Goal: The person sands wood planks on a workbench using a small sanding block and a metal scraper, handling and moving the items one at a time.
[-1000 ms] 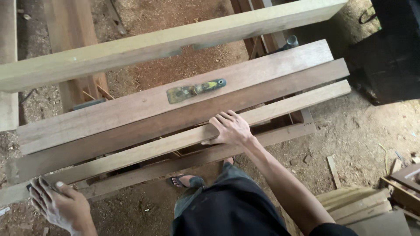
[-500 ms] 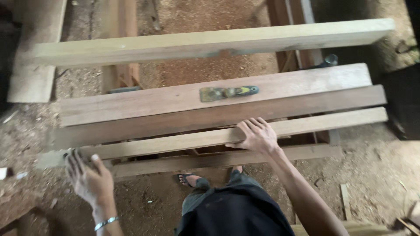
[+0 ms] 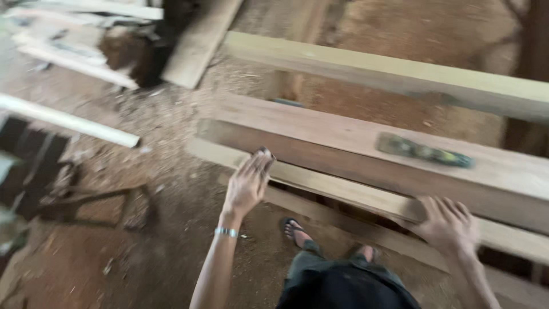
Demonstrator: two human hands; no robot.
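Observation:
My left hand [image 3: 247,182] reaches with spread fingers to the left end of a narrow pale wooden plank [image 3: 343,191], its fingertips touching the plank's edge. My right hand [image 3: 449,223] rests palm down on the same plank further right. Behind that plank lie a darker board [image 3: 354,166] and a wide brown board [image 3: 320,123]. A greenish hand tool [image 3: 423,151] lies on the wide board. The picture is blurred by motion.
A long pale beam [image 3: 400,71] runs across behind the boards. Loose planks [image 3: 68,123] and scrap wood [image 3: 126,48] lie on the sawdust floor at left. A dark metal frame [image 3: 86,197] stands at lower left. My sandalled foot [image 3: 294,229] is below the boards.
The view has swung left. My left hand has risen from below the boards to the left end of the narrow plank. My right hand stays on that plank.

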